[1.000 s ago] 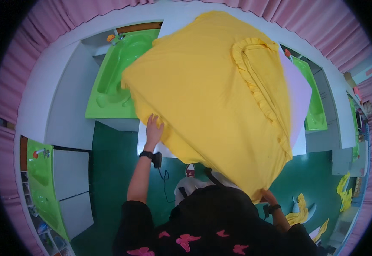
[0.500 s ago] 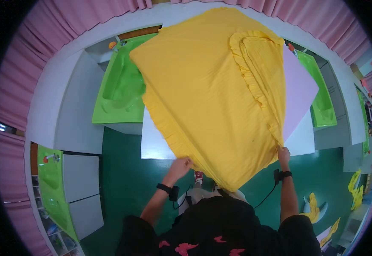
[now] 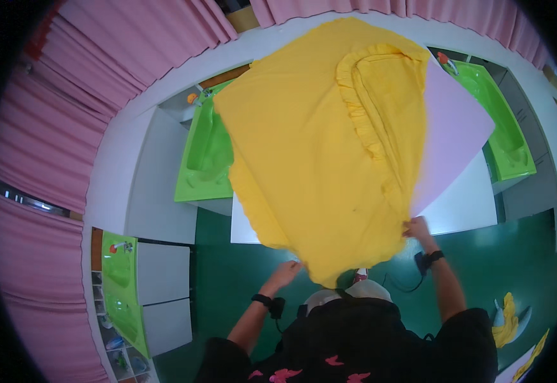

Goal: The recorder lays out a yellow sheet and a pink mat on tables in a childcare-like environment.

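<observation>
A large yellow cloth (image 3: 297, 140) with ruffled edges spreads over a white table (image 3: 457, 210), its near corner hanging past the front edge toward my lap. Its right side is folded over in a long ruffled flap (image 3: 390, 108). At the near left edge of the cloth, my left hand (image 3: 283, 274) is closed in a pinch on the ruffle. On the near right edge, my right hand (image 3: 419, 231) grips the cloth between thumb and fingers. Beneath the cloth's right side, a lilac sheet (image 3: 454, 134) sticks out over the table.
Green play sinks (image 3: 205, 156) stand left of the table, with another green sink (image 3: 498, 118) at its right. A lower green sink unit (image 3: 119, 281) with white cabinets is farther left. Yellow-and-grey seats (image 3: 508, 322) sit at lower right. Pink curtains (image 3: 42, 134) line the walls.
My hands have come closer together, each still on the cloth's edge. The right edge has shifted left, baring more of the lilac sheet. The whole view has turned a little.
</observation>
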